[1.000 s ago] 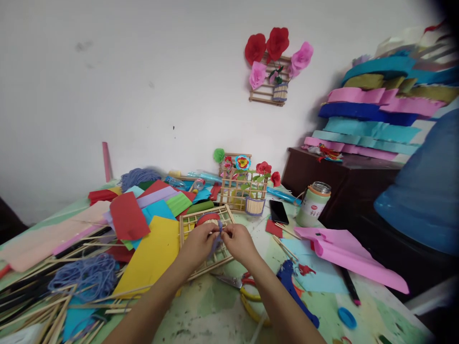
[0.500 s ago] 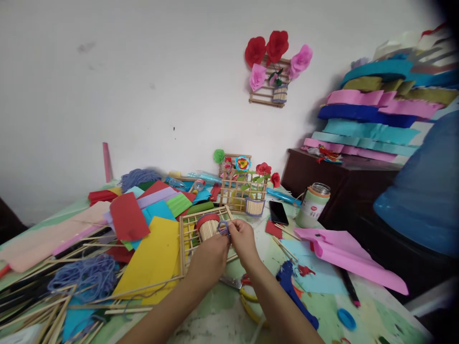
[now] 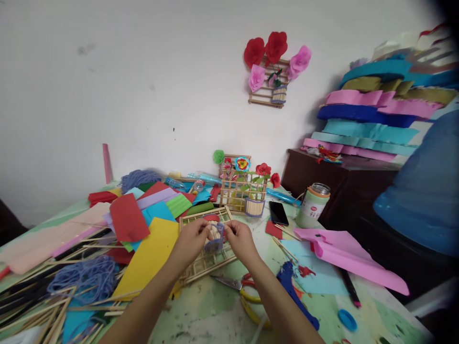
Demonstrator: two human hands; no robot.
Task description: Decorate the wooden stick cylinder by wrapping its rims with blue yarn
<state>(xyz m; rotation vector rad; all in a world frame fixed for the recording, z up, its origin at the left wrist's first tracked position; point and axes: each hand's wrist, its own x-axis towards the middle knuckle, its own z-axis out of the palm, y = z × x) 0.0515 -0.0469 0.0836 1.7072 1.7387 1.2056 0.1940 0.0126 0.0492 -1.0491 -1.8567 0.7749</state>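
In front of me a wooden-stick lattice frame (image 3: pixel 201 273) lies on the table, with a small stick basket on it, its red rim (image 3: pixel 211 218) showing between my hands. Purple yarn (image 3: pixel 214 245) runs along the basket's lower part and up its right side. My left hand (image 3: pixel 191 239) is closed in a pinch at the basket's left side, fingertips on the yarn. At the right side my right hand (image 3: pixel 239 237) pinches the yarn too. The fingers partly hide the basket. Below the right hand lie scissors (image 3: pixel 229 283) with red and yellow handles.
Coloured paper (image 3: pixel 154 258), purple yarn balls (image 3: pixel 84 277) and loose sticks (image 3: pixel 53 315) crowd the left. A phone (image 3: pixel 278 213), a jar (image 3: pixel 313 205), a blue glue gun (image 3: pixel 292 291) and pink paper (image 3: pixel 351 255) lie to the right. Flower-decorated lattices (image 3: pixel 244 191) stand behind.
My left hand has moved left, away from the right hand, uncovering the basket's front and the purple yarn. The lattice frame has shifted slightly and more of its near side shows.
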